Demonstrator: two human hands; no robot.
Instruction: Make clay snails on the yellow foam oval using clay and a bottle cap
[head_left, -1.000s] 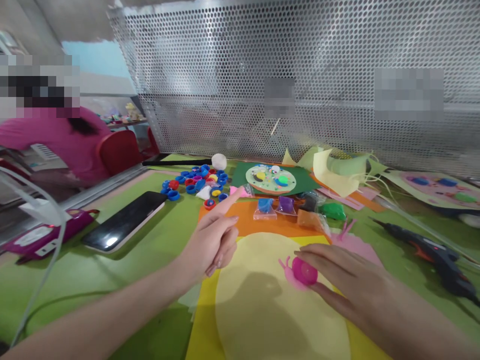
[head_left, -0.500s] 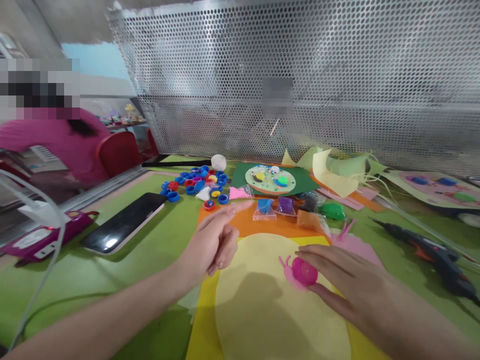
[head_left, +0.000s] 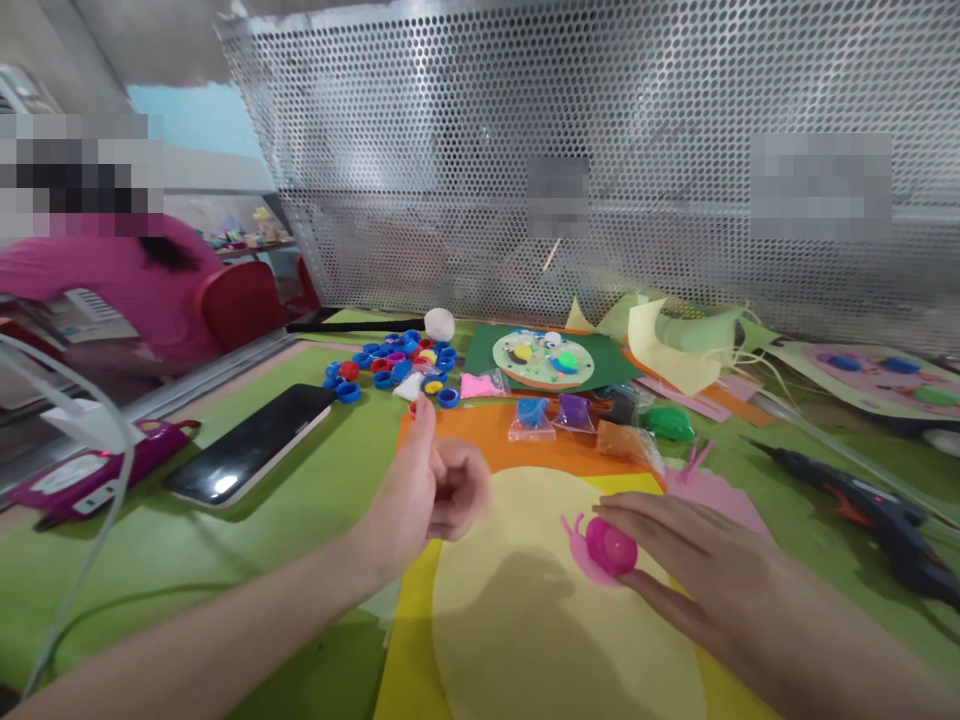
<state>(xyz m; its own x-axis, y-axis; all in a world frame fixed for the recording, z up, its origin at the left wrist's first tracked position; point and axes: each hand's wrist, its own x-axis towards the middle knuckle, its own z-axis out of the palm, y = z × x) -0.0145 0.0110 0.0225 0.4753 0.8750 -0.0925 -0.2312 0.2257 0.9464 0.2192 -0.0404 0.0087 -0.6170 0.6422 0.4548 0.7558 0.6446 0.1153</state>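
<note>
While the person wearing the head camera sat at the green counter (head_left: 337,470), the right hand (head_left: 731,575) had a small pink snail (head_left: 613,547) by the back of its round shell, fingers above and thumb below, parted only as far as the piece required. The snail was over the right part of a pale yellow disc (head_left: 510,620), its feelers towards the left hand (head_left: 420,490). That hand hovered by the disc's left edge, thumb raised clear of loosely curled fingers, with nothing in it that I could see.

The disc lay over a bright yellow sheet (head_left: 409,620) and an orange sheet (head_left: 491,445). Beyond them I saw little bags in blue (head_left: 532,411), purple (head_left: 575,411) and green (head_left: 670,423), and a heap of plastic caps (head_left: 409,345). A phone (head_left: 251,445) rested at the left, a glue gun (head_left: 892,520) at the right.
</note>
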